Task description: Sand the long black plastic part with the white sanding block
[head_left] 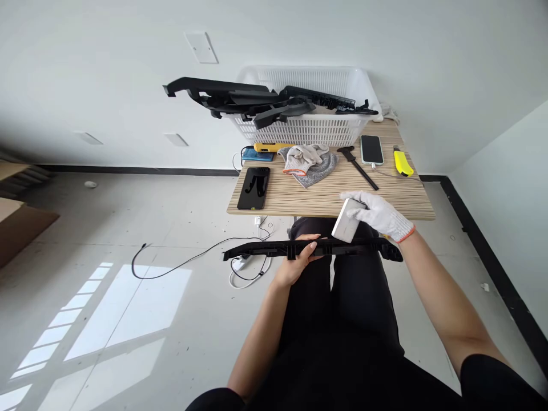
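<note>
A long black plastic trim part (342,246) lies crosswise above my lap. My bare left hand (301,261) is closed around it left of its middle, with the thumb on the near side. On my right hand (377,216) is a white knit glove with an orange cuff edge. Its fingers grip a white rectangular block (345,224), tilted, whose lower end is close to the trim part's far edge. Whether the block touches the part, I cannot tell.
On the wooden table (299,200) are a black phone (254,188), gloves (306,158), a black caliper-like tool (358,168), a charging phone (372,150) and a yellow cutter (402,162). Behind stands a white basket (308,132) with black plastic parts (240,97). Cables (184,268) trail on the floor.
</note>
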The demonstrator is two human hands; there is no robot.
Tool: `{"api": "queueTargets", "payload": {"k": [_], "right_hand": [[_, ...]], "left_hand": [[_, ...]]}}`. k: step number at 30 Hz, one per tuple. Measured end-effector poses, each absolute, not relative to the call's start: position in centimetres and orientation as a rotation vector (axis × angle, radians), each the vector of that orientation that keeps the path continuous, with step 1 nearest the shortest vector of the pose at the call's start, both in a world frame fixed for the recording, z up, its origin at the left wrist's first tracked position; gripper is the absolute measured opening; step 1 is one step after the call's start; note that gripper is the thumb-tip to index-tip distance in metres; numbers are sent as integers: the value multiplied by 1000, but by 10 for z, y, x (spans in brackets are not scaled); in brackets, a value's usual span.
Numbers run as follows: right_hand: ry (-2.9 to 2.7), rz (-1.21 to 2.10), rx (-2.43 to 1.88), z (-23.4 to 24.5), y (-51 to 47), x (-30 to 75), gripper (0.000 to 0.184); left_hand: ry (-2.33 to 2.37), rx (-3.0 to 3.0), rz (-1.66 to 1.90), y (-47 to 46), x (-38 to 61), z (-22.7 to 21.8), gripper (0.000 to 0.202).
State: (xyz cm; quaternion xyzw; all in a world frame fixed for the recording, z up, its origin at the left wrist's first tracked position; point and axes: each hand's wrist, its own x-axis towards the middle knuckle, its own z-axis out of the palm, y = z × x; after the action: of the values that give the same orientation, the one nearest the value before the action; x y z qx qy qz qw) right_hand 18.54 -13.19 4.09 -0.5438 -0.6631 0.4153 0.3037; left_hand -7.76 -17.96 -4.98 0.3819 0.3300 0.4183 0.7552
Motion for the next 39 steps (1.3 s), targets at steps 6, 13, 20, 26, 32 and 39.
{"api": "queueTargets", "payload": {"k": [6, 13, 20, 26, 32, 39], "right_hand": [[-1690, 1189, -1495, 42, -148, 183, 54], [-1499, 1067, -1719, 35, -167, 188, 54], [-1510, 1025, -1750, 35, -184, 193, 53], [-1248, 956, -1782, 27, -198, 206, 50], [-1114, 730, -1898, 29, -209, 212, 51], [-1041, 732, -1864, 29, -218, 226, 45]], "left_hand": [[764, 858, 840, -187, -89, -50, 31], [830, 915, 843, -191, -94, -48, 31], [946, 972, 845, -191, -96, -54, 35], [930, 1016, 845, -192, -100, -61, 37], [923, 1081, 708, -188, -104, -47, 49], [964, 1219, 579, -183, -110, -36, 48]]}}
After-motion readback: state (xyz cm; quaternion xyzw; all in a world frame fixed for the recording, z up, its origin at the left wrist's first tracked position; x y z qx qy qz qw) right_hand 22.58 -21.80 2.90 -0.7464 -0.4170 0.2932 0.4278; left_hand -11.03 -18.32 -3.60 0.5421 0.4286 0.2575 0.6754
